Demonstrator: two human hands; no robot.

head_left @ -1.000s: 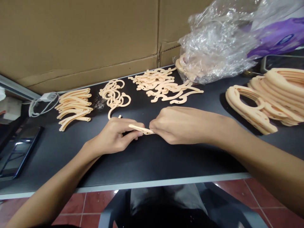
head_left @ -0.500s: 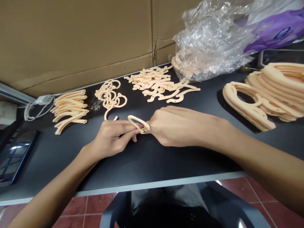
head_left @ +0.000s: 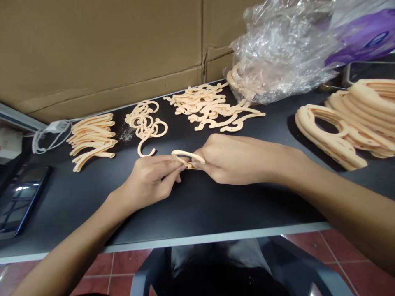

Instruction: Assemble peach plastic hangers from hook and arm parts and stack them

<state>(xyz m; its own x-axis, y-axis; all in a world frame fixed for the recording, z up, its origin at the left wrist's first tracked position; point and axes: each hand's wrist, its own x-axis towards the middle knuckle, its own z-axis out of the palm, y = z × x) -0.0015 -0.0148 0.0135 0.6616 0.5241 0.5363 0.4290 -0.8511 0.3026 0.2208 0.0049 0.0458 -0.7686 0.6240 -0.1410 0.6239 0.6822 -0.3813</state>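
Observation:
Both hands meet over the middle of the black table (head_left: 197,205). My left hand (head_left: 152,179) and my right hand (head_left: 234,158) each pinch one end of a small peach-coloured plastic hook piece (head_left: 187,158), held just above the tabletop. Its curved loop shows between the fingertips. A loose hook (head_left: 145,150) lies just behind my left hand.
Behind the hands lie piles of peach plastic parts: curved strips (head_left: 92,137), hooks (head_left: 146,119), flat shaped pieces (head_left: 212,107). Large hanger frames (head_left: 345,123) are stacked at right, beside a clear plastic bag (head_left: 277,49). A phone (head_left: 18,201) and a white cable (head_left: 49,133) sit at left. Cardboard (head_left: 101,53) stands behind.
The piece, first seen edge-on as a flat strip, has been turned so its curved loop shows. Both hands stayed together and shifted slightly away from me.

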